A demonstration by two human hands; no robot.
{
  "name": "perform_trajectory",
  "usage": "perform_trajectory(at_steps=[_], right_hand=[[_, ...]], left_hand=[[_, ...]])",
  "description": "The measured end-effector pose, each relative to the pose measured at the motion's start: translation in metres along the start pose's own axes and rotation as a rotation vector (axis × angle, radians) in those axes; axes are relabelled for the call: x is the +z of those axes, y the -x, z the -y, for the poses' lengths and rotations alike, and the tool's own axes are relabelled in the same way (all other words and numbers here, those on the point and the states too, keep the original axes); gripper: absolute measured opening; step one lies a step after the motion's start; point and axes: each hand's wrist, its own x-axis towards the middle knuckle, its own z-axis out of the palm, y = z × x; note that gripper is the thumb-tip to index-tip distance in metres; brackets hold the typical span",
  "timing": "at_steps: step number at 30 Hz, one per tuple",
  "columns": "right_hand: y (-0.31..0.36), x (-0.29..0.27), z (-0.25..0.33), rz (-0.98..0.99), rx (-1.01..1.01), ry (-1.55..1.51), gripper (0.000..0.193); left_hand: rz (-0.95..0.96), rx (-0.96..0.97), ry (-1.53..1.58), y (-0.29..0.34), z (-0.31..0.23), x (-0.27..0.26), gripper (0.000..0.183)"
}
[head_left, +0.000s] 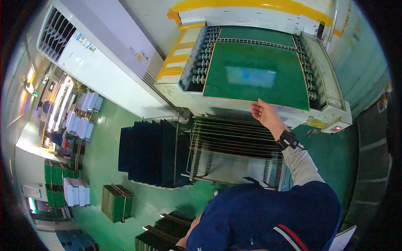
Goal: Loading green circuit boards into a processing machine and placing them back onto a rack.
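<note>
A large flat green panel [257, 60] with a copper-coloured edge lies on the roller conveyor, and a pale reflection shows on its surface. My right hand [264, 113] is at the panel's near edge, fingers curled, with a fingertip overlapping the rim. Only a part of my left hand [193, 230] shows low in the view, beside my dark blue sleeve. It is close to a stack of dark panels [163, 234], and its fingers are hidden. Below my right forearm stands a metal rack [234, 167] with several thin panels in its slots.
Another green panel [257, 35] lies farther along the conveyor [328, 71]. Left of the metal rack is a rack of dark panels [153, 152]. A bundle of green panels [115, 203] stands on the green floor. A tall white air conditioner [100, 62] rises at the left.
</note>
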Motion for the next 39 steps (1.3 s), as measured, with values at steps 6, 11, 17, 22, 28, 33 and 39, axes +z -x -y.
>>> perform_trajectory(at_steps=[6,11,17,22,28,33,39], right_hand=[[0.006,-0.021,0.001,0.118,-0.071,-0.009,0.039],[0.06,0.035,-0.044,0.025,-0.193,0.506,0.035],[0.141,0.036,-0.13,0.033,-0.832,1.435,0.028],[0.16,0.011,-0.193,-0.046,-0.96,1.664,0.051],[0.171,0.008,-0.199,0.035,-0.828,1.701,0.074],[0.177,0.006,-0.179,0.01,-0.815,1.62,0.05],[0.17,0.01,-0.159,0.252,-0.883,1.642,0.051]], left_hand=[[0.036,0.06,-0.079,-0.01,0.008,-0.02,0.073],[0.032,-0.015,-0.126,-0.023,0.017,-0.047,0.072],[0.144,-0.016,-0.22,-0.048,0.023,-0.079,0.071],[0.211,-0.026,-0.281,-0.059,0.024,-0.094,0.071],[0.228,-0.033,-0.297,-0.054,0.024,-0.098,0.07],[0.191,0.01,-0.293,-0.038,0.018,-0.093,0.07],[0.113,0.03,-0.2,0.005,0.016,-0.048,0.069]])
